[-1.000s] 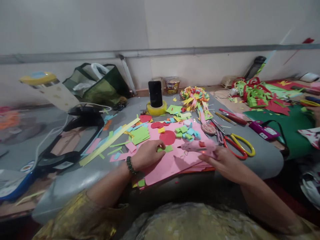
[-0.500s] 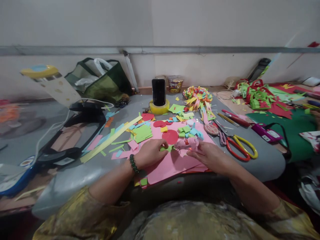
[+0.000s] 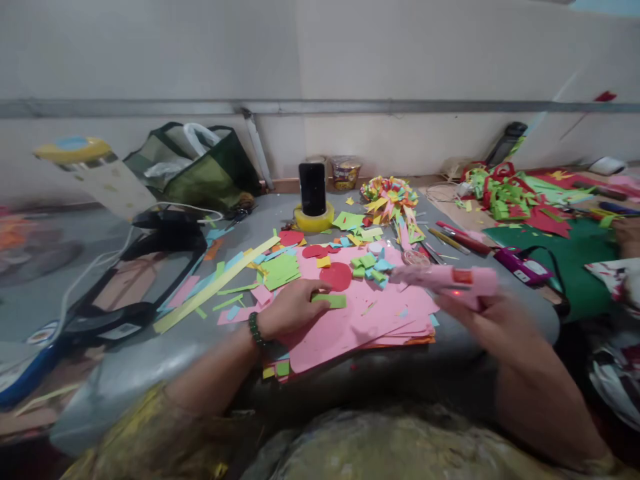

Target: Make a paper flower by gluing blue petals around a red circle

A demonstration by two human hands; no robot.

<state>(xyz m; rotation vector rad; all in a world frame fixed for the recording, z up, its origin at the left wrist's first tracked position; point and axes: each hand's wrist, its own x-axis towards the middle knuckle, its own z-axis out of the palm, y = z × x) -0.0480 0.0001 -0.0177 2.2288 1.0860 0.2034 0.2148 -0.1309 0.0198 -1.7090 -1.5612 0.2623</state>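
My right hand (image 3: 493,323) is wrapped round a pink glue gun (image 3: 450,280), raised at the right of the paper stack, its nozzle pointing left and a small red light glowing. On the pink paper sheets (image 3: 345,333) rests my left hand (image 3: 295,308), thumb and finger pinching the end of a green paper strip (image 3: 330,301). A red paper circle (image 3: 336,276) lies just beyond that strip. Folded green and blue paper pieces (image 3: 373,263) sit in a small heap to its right. Near the left fingers is a stack of green paper squares (image 3: 280,270).
A phone (image 3: 313,189) stands in a yellow tape roll (image 3: 314,219). Behind the sheets lies a colourful paper-strip ornament (image 3: 390,200). Pens (image 3: 463,237) and a purple device (image 3: 524,267) are at right; a black headset strap (image 3: 117,327) and a green bag (image 3: 195,163) are at left.
My right hand has lifted the glue gun away from the green strip, up and to the right. The left hand stays at the strip, which now shows more fully. The view has shifted slightly.
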